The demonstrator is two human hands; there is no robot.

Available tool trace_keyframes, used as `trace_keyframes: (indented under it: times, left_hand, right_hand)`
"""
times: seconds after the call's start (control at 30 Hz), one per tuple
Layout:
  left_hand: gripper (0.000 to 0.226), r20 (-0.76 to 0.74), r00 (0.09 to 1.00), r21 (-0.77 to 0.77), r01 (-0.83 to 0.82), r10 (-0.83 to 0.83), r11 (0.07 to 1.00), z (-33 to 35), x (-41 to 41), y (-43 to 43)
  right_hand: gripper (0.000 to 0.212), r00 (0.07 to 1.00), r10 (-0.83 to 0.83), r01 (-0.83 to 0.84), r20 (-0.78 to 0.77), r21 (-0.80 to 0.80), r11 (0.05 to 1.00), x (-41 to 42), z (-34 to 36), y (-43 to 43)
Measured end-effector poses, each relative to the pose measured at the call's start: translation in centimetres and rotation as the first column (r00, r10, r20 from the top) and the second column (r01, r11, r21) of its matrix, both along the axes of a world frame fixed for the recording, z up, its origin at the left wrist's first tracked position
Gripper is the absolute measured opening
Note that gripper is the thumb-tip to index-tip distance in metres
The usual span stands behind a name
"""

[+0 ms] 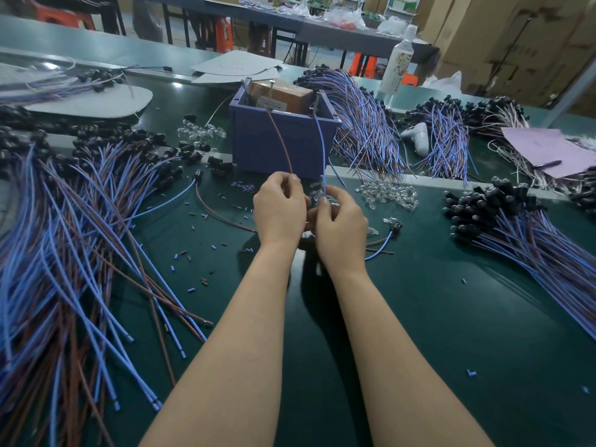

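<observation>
Centrally in the head view, the left grip point(280, 209) pinches a brown wire point(280, 137) and the right grip point(340, 227) pinches a blue wire point(321, 146). Both wires rise to the purple box point(258, 140) just beyond, mid-counter point(419, 301).

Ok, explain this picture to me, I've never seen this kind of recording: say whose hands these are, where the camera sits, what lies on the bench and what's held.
No machine is involved: one camera worn on a person's head looks down at their bare hands. The left hand pinches a brown wire and the right hand pinches a blue wire. Both wires run up to a purple bin. On the green table lie bundles of blue and brown wires with black ends, small clear parts and tiny cut bits.
</observation>
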State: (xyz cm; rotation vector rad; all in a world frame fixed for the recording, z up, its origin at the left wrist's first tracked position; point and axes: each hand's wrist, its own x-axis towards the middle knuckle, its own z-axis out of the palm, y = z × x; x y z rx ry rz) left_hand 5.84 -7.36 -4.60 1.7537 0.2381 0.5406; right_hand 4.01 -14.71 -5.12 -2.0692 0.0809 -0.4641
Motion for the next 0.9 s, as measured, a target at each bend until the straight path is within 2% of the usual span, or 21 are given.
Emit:
trace_keyframes:
  times: [0.7, 0.8, 0.9]
  left_hand:
    - [0.018, -0.006, 1.000, -0.002, 0.031, -0.031, 1.000, -0.1, 0.2, -0.2]
    - [0.019, -0.029, 0.993, -0.053, 0.112, -0.113, 0.992, 0.2, 0.3, -0.1]
    - [0.023, -0.034, 0.968, -0.195, 0.239, -0.251, 0.951, 1.5, 0.1, -0.4]
  right_hand:
    - [0.027, 0.999, 0.001, 0.000, 0.045, -0.014, 1.000, 0.0, -0.1, -0.3]
    - [0.027, 0.997, 0.075, -0.075, 0.031, -0.009, 0.997, -0.2, 0.2, -0.3]
    - [0.026, 0.986, 0.151, -0.148, 0.072, -0.053, 0.988, -0.7, 1.0, -0.4]
